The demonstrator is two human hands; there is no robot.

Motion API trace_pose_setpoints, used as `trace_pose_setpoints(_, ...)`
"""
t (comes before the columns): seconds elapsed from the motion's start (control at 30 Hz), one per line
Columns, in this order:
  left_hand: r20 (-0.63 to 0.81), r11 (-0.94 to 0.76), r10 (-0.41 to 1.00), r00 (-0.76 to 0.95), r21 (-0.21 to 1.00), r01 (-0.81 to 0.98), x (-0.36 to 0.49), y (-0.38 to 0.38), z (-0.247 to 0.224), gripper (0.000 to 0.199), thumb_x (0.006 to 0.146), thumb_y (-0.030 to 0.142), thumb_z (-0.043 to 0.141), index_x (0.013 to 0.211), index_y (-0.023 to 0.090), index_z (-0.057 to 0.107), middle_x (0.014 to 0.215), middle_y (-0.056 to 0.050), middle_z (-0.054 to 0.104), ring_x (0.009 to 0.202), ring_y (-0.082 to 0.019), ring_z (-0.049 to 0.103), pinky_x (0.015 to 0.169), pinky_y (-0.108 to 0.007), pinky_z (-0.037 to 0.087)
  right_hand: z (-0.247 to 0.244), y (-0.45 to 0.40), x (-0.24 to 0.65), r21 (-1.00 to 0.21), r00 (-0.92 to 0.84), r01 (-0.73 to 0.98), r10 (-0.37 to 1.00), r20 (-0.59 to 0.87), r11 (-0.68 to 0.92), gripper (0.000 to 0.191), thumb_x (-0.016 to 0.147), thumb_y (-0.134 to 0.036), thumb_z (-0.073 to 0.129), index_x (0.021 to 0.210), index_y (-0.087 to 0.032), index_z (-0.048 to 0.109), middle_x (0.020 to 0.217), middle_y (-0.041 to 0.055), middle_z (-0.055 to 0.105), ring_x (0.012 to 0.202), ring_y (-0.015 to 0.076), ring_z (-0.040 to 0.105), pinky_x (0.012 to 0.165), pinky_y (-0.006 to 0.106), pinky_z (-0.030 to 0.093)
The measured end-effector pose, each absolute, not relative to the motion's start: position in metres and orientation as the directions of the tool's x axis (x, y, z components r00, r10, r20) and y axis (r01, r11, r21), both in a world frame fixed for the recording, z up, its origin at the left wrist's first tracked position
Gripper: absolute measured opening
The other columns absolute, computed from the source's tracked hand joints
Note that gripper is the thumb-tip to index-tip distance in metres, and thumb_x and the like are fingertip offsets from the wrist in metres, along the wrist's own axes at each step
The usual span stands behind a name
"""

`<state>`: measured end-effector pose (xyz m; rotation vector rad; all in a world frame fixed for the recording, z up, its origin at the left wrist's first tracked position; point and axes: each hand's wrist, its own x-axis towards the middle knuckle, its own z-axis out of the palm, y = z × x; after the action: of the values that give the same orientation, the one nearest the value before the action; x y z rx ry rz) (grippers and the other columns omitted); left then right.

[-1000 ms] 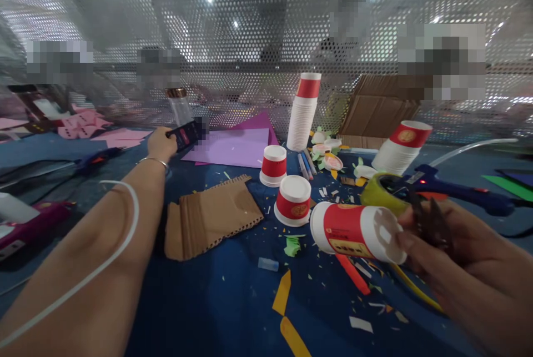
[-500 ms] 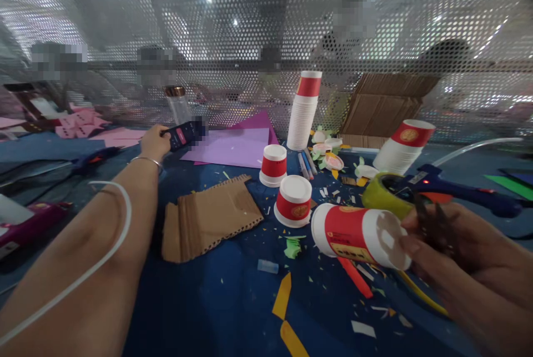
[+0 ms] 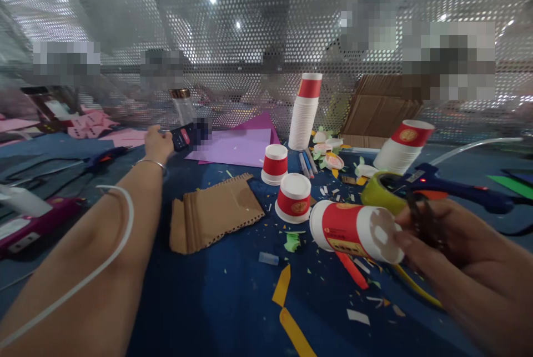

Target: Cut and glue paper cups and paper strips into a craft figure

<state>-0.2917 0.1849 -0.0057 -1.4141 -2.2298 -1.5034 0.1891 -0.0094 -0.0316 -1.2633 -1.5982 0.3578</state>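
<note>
My right hand [image 3: 466, 257] pinches the base end of a red-and-white paper cup [image 3: 343, 229], tilted on its side with its wider end to the left. A dark tool [image 3: 425, 221], perhaps scissors, is also tucked in those fingers; its shape is blurred. Far out at the left, my left hand [image 3: 159, 145] is closed at the near edge of a dark phone [image 3: 181, 137]. Two upturned paper cups, a nearer cup [image 3: 293, 199] and a farther cup [image 3: 275, 165], stand left of the held one. A torn cardboard piece [image 3: 219, 212] lies between my arms.
Behind stand a tall cup stack [image 3: 303, 118] and a leaning cup stack [image 3: 403, 146]. A blue glue gun [image 3: 458, 185] rests by yellow tape [image 3: 377, 190] at right. Purple paper [image 3: 237, 146], markers [image 3: 307, 162] and paper scraps lie about. Perforated metal [image 3: 250, 29] rises behind.
The view has shifted slightly, so things at the left sit farther right. The held cup appears slightly higher and more to the left. Both hands keep their holds.
</note>
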Motion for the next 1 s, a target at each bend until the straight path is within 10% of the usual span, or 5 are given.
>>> trace_pose_setpoints(0.17,0.583,-0.004,0.486,-0.651,0.746,0.666,-0.231,0.17,0.022,0.026,0.099,0.029,0.053,0.118,0.012,0.06,0.124,-0.012,0.062,0.114,-0.024,0.06,0.092,-0.042,0.053,-0.018,-0.012,0.18,-0.719,0.025,0.494,0.819,0.573,0.488,0.008,0.078,-0.034,0.067,0.081,-0.026,0.065,0.064,-0.0001,0.07,0.05,0.0158,0.069,0.044,0.018,0.055)
trace_pose_setpoints(0.4,0.372,-0.276,0.919,-0.13,0.843,0.461,-0.084,0.07,0.029,0.029,0.098,0.043,0.045,0.09,0.019,0.059,0.077,-0.002,0.064,0.056,-0.013,0.062,0.046,-0.025,0.047,-0.023,-0.015,0.187,-0.687,-0.011,0.509,0.802,0.597,0.518,0.01,0.085,-0.029,0.065,0.092,-0.024,0.059,0.076,0.0008,0.071,0.058,0.0147,0.069,0.052,0.02,0.055)
trace_pose_setpoints(0.6,-0.157,0.073,0.932,0.325,0.963,0.258,-0.024,-0.015,0.023,0.055,0.092,0.071,0.038,0.115,0.023,0.05,0.091,-0.006,0.065,0.048,-0.015,0.064,0.041,-0.026,0.047,-0.02,-0.022,0.189,-0.581,-0.052,0.561,0.726,0.686,0.589,0.012,0.085,-0.023,0.064,0.096,-0.023,0.058,0.076,-0.0008,0.068,0.055,0.0121,0.064,0.051,0.021,0.051)
trace_pose_setpoints(1.0,-0.266,0.354,0.873,0.409,0.922,-0.156,0.013,-0.018,0.013,0.052,0.086,0.059,0.061,0.118,0.019,0.055,0.102,-0.009,0.066,0.074,-0.022,0.069,0.064,-0.035,0.05,-0.019,-0.022,0.187,-0.518,-0.097,0.556,0.669,0.736,0.651,0.022,0.08,-0.016,0.062,0.099,-0.024,0.056,0.067,-0.0049,0.063,0.053,0.0117,0.06,0.051,0.022,0.048)
